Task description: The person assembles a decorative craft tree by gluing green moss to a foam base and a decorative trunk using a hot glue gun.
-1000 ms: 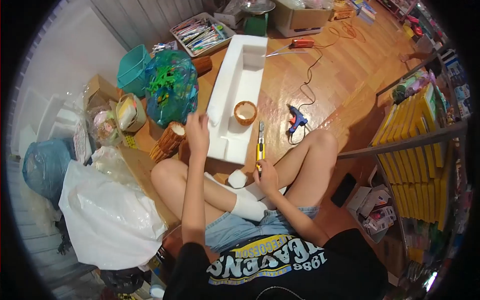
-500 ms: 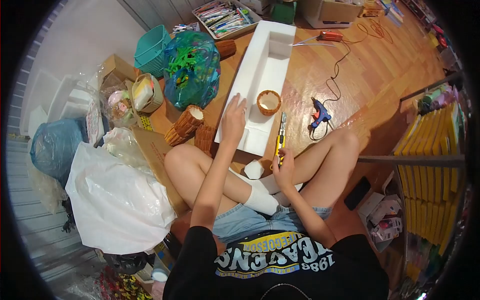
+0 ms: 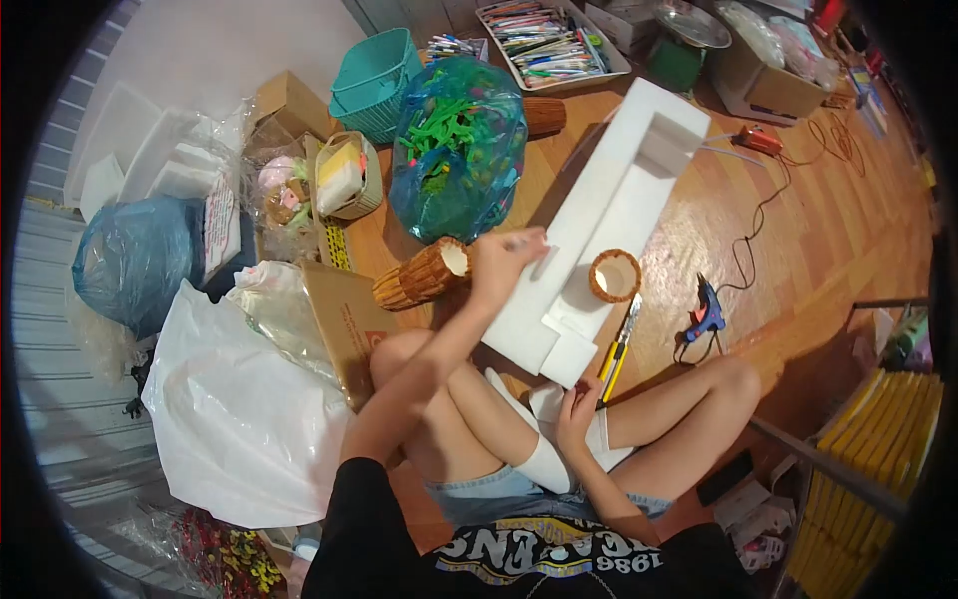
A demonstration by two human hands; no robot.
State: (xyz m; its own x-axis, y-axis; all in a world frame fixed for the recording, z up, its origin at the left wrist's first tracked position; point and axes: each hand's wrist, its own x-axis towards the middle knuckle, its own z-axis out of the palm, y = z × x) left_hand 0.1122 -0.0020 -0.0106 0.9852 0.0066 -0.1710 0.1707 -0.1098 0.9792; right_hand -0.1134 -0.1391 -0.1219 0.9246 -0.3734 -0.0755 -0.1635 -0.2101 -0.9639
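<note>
My left hand [image 3: 507,262] hovers by the left edge of a long white foam block [image 3: 589,225], fingers pointing right and smeared by motion. Near the block's lower end, my right hand [image 3: 576,411] has its fingers drawn together; what they hold, if anything, is hidden. Just left of it lies a small white foam piece [image 3: 545,402]. A yellow utility knife [image 3: 616,364] with its blade out rests on the floor right beside the right hand. A brown bark-textured cup [image 3: 614,277] with a pale inside stands in the block's hollow.
A blue glue gun [image 3: 707,317] with its cord lies on the right. Behind the left hand are a bark-textured cylinder [image 3: 419,278] and a blue bag [image 3: 454,150] of green pieces. A pen tray [image 3: 559,82] sits at the back, a white plastic sack [image 3: 239,429] at left.
The view has swung left. My left hand has lifted from the foam block toward its left edge. My right hand has let go of the knife, which now lies beside it.
</note>
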